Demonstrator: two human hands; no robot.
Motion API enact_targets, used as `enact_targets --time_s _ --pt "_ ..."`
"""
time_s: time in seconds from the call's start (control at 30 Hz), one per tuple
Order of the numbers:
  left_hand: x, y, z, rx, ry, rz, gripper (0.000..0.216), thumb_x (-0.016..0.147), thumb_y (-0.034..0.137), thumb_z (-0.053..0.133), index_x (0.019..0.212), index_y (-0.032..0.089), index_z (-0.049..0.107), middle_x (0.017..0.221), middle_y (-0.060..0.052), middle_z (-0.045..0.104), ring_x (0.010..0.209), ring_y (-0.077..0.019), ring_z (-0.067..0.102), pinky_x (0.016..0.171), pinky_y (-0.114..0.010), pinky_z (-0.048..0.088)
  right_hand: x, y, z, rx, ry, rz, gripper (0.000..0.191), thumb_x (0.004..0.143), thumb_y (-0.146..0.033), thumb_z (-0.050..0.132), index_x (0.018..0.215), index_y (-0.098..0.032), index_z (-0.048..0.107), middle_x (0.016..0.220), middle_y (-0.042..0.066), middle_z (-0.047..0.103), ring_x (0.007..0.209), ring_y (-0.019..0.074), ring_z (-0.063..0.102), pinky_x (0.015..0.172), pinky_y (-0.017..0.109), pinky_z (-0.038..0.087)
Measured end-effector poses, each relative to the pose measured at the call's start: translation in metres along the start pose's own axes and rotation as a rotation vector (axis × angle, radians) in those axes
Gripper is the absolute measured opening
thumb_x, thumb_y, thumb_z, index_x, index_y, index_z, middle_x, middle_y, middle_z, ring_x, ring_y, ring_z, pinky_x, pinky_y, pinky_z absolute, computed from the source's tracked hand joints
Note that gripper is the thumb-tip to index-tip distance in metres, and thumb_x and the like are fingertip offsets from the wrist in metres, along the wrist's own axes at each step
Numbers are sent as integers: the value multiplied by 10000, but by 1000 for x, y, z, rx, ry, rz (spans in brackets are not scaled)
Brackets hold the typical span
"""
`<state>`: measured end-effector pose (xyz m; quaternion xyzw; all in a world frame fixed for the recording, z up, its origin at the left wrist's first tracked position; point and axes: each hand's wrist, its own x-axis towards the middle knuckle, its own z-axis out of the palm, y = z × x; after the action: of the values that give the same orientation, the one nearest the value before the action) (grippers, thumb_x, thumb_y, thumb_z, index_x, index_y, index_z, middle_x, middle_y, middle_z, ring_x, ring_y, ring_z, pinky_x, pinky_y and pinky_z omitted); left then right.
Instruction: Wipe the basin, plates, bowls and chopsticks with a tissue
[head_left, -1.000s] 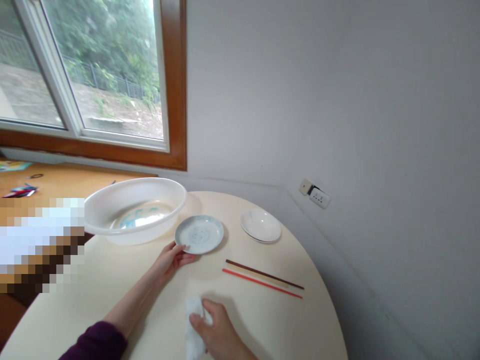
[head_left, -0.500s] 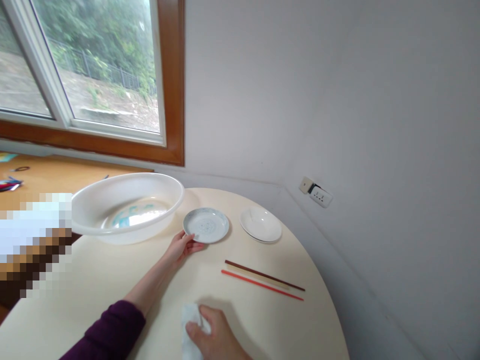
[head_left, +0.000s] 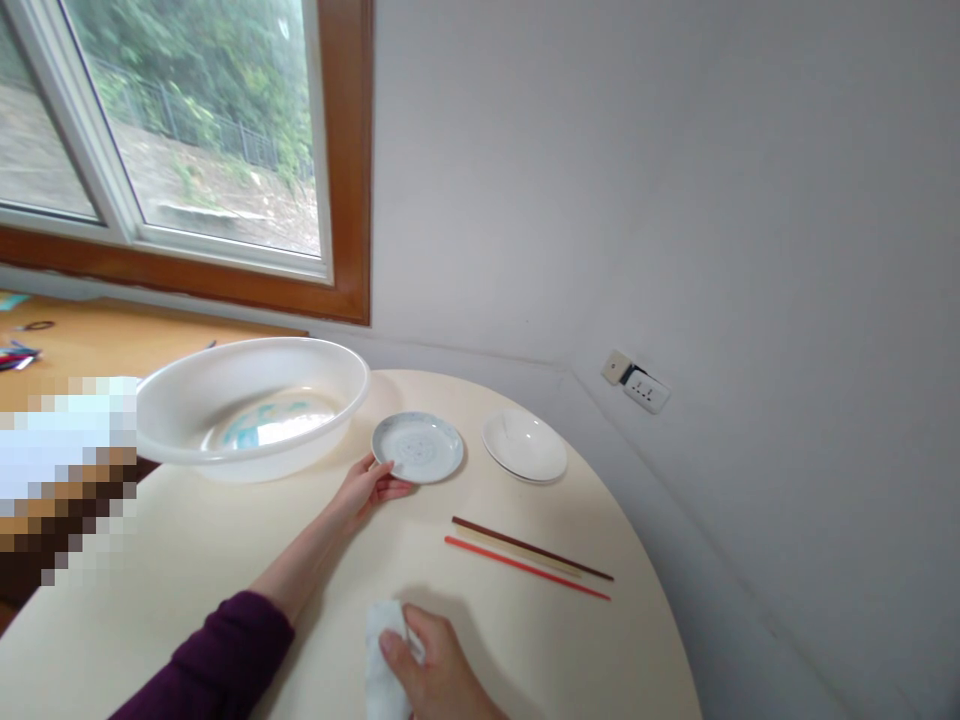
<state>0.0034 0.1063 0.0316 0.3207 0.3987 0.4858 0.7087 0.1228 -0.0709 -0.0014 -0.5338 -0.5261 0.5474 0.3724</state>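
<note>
My left hand (head_left: 371, 485) grips the near left rim of a pale plate (head_left: 420, 447) with a faint blue pattern, thumb on top and fingers underneath. Whether the plate is lifted or rests on the table, I cannot tell. Close to the bottom edge, my right hand (head_left: 439, 665) is closed around a folded white cloth (head_left: 384, 670), pinched under the thumb. Between the hands and to the right lie chopsticks: a dark brown one (head_left: 532, 548), a red one (head_left: 529, 568) and a pale one partly tucked between them.
A large translucent basin (head_left: 277, 465) stands on the round cream table (head_left: 172, 560) at the left. White dishes (head_left: 525, 447), seemingly stacked, sit near the table's right edge. Behind are a wooden desk (head_left: 135, 330) with scissors, a window, and a wall with a socket (head_left: 645, 391).
The view has shifted slightly. Both hands keep their grips on the plate and the cloth, with hardly any movement.
</note>
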Motion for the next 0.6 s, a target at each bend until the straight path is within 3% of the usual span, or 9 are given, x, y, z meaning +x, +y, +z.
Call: enact_targets --time_s 0.37,0.6 --pt "-3 -2 -6 -1 -137 -23 452 761 66 596 1182 68 428 763 -110 668 656 -184 676 663 -276 568 -2 -16 -1 -12 -57 56 399 745 -570 513 732 -171 490 615 -40 404 521 79 398 391 162 285" --pt "-3 -5 -6 82 -90 -18 537 802 76 556 1278 55 308 688 -124 673 632 -187 680 661 -270 565 -5 -23 -2 -36 -89 49 395 756 -575 478 691 -193 396 599 -51 369 485 70 379 377 164 289"
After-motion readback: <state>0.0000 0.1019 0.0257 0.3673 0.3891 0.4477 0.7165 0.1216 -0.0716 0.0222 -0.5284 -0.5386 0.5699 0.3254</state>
